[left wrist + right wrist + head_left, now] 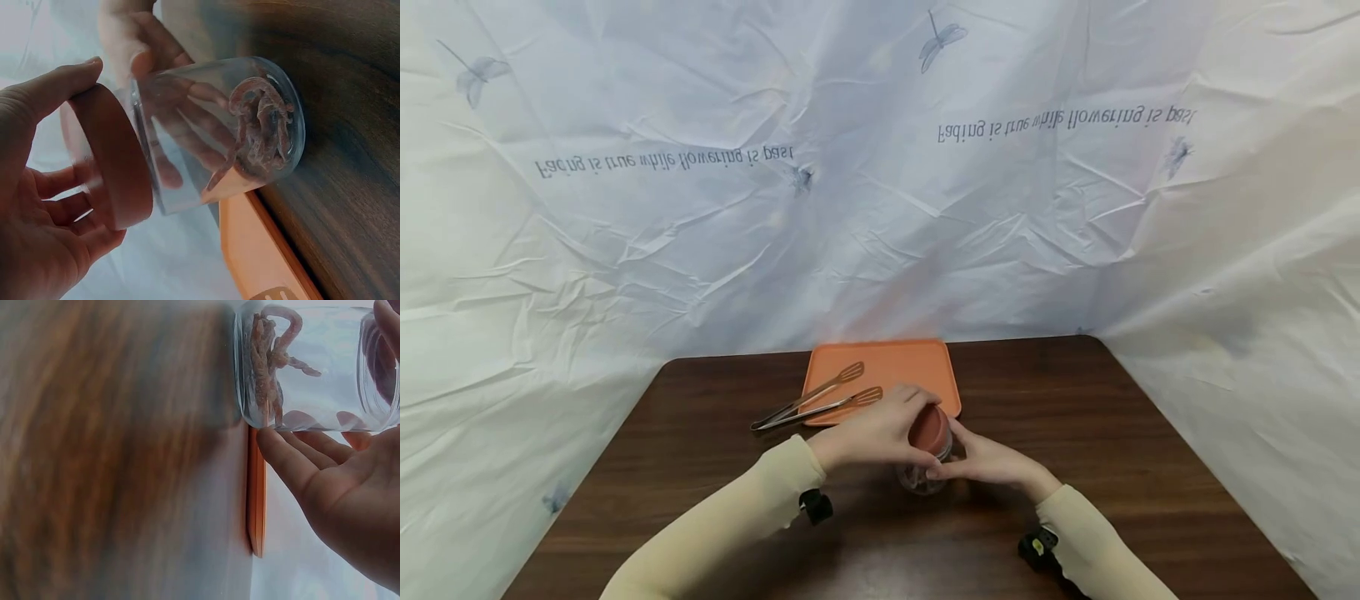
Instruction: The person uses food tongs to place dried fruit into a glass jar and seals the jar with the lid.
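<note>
A clear jar [922,481] stands at the middle of the table, with wrinkled reddish-brown strips [265,122] clumped at its bottom. Over its mouth sits a round reddish-brown lid [122,156], tilted, with a narrow gap showing at the jar's rim in the left wrist view. My left hand [880,429] grips the lid, thumb on one side and fingers curled on the other. My right hand [992,462] holds the jar from the right, its thumb near the rim and its fingers spread along the far side of the glass.
Behind the jar an orange tray [917,367] lies at the table's far edge. Metal tongs with brown slotted heads [867,396] rest partly on it, their joined end on the dark wooden table [1075,400]. White printed sheeting [880,250] hangs around the table.
</note>
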The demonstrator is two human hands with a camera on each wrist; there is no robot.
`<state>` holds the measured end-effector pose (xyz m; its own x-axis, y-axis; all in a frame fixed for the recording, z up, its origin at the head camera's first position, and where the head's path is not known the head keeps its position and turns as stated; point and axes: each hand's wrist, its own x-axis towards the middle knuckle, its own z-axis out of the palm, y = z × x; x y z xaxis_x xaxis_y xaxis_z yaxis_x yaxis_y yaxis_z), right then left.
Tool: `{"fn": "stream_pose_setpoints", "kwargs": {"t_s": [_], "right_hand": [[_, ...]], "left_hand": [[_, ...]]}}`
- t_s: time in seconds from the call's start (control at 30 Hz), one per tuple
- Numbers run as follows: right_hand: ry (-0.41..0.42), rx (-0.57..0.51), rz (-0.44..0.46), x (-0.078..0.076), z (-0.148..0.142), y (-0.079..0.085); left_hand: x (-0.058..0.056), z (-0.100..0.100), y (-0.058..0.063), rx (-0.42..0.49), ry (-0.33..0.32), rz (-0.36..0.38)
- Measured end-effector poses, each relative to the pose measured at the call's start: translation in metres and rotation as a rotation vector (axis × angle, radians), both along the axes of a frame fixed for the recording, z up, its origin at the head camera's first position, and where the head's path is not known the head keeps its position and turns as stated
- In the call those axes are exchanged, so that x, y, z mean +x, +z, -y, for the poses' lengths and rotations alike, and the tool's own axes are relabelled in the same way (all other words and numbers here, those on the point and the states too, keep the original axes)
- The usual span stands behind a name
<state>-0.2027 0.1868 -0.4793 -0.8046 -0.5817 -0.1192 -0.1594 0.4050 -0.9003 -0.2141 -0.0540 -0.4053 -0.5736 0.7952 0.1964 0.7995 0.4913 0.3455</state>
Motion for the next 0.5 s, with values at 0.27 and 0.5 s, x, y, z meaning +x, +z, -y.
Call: {"fn": "stream_pose_setpoints", "kwargs": {"t_s": [0.27, 0.5], "right_hand": [[0.028, -0.031, -0.005, 0.000, -0.003, 0.001], [0.036, -0.023, -0.005, -0.001, -0.004, 0.002]], "left_hand": [[-0.005, -0.015, -0.006, -0.114, -0.009, -0.087], [-0.010, -0.017, -0.011, -0.093, 0.005, 0.009]]}}
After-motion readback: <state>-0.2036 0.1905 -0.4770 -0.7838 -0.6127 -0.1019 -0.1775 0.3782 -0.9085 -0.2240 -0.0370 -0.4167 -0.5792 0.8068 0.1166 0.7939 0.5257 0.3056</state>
